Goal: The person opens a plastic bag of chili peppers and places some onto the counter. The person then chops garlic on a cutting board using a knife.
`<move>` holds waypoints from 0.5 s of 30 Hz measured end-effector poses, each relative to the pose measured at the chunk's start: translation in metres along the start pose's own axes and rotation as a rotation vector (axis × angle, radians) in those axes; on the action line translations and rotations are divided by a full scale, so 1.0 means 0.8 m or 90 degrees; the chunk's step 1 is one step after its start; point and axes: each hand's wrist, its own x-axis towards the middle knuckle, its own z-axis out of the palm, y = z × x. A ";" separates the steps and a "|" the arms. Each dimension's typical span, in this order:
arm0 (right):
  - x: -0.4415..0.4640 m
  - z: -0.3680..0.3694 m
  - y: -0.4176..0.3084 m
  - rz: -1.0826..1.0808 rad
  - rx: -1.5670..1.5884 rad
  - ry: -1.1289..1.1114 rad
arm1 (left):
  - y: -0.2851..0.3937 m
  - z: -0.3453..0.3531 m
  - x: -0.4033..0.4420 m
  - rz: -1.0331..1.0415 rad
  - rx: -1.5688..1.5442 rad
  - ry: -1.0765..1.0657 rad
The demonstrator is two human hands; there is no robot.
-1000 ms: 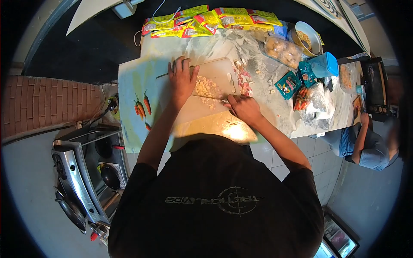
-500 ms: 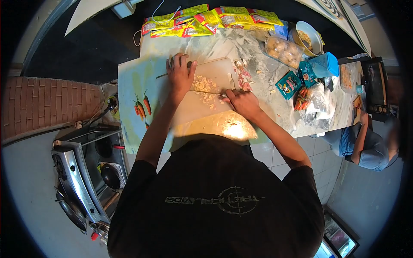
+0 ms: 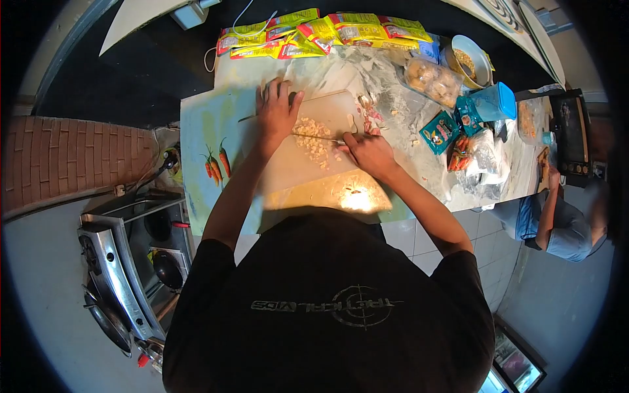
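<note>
My right hand is closed round the handle of a knife, whose blade lies across pale chopped pieces on a white cutting board. On the board's left side, my left hand rests with its fingers spread, its wrist side near the blade's tip. A thin dark strip sticks out from under this hand to the left. Beyond my right hand, reddish peelings and a spoon lie at the board's right edge. Several red chilies are to the left of the board.
Yellow packets line the table's back. At the right are a bowl, a clear pack of round items, a blue container, green packets and bagged chilies. Another person is far right; a stove is left.
The knife and my right hand have shifted slightly up the board, away from my body. My left hand has moved a little to the right. The chopped pieces lie slightly differently.
</note>
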 end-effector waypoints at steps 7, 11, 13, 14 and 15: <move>0.000 -0.006 -0.003 0.001 -0.015 0.002 | -0.005 0.001 -0.002 0.012 0.006 -0.024; 0.002 -0.016 -0.003 0.003 0.010 0.005 | 0.000 -0.007 0.003 0.015 0.005 -0.002; 0.006 -0.011 -0.001 0.007 0.017 -0.005 | 0.000 -0.008 0.010 0.027 0.008 0.035; 0.007 -0.009 0.001 0.011 0.022 -0.012 | -0.003 -0.003 0.008 0.026 0.008 0.036; 0.008 -0.003 0.002 0.010 0.021 -0.011 | -0.005 0.002 0.006 0.009 0.002 -0.003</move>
